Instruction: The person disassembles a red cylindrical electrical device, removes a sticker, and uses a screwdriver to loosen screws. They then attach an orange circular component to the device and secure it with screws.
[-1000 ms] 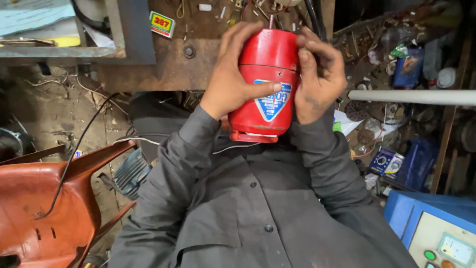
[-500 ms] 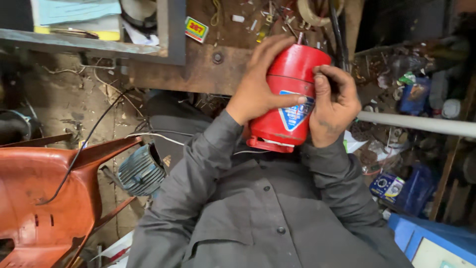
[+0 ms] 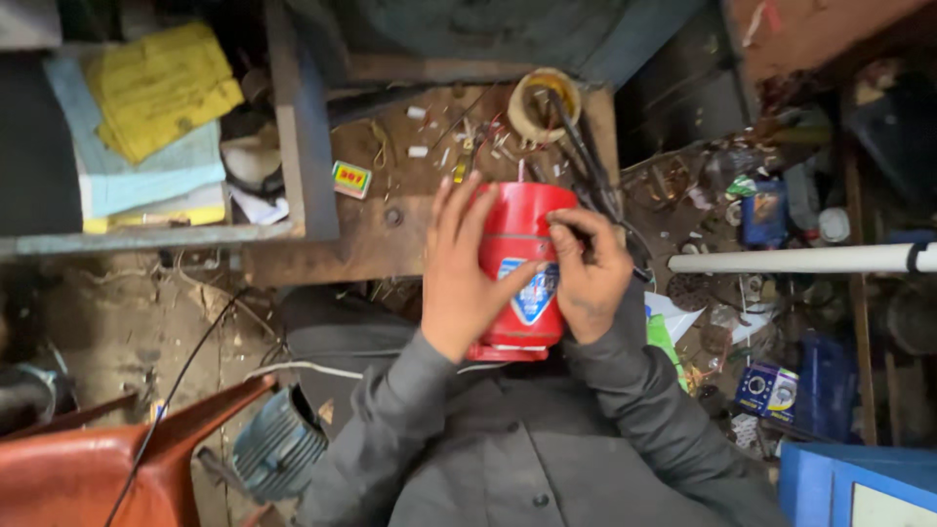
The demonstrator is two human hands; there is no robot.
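A small red gas cylinder [image 3: 522,244] with a blue and white shield label rests against my lap, over the edge of a wooden workbench [image 3: 390,234]. My left hand [image 3: 457,273] lies flat on its left side, fingers spread and pointing away from me. My right hand [image 3: 588,268] wraps the cylinder's right side, thumb and forefinger pinched on the red wall near its upper part. Both grey sleeves reach up from the bottom of the view.
The bench carries screws, a small matchbox [image 3: 351,179] and a roll of tape [image 3: 543,102]. A shelf at left holds yellow paper [image 3: 156,88]. A white pipe [image 3: 800,259] crosses at right. A red plastic chair [image 3: 98,468] and a small motor [image 3: 278,449] sit lower left.
The view has swung so the cylinder and hands sit lower in frame. My left fingers have spread flatter on the cylinder; my right hand stays on its right side.
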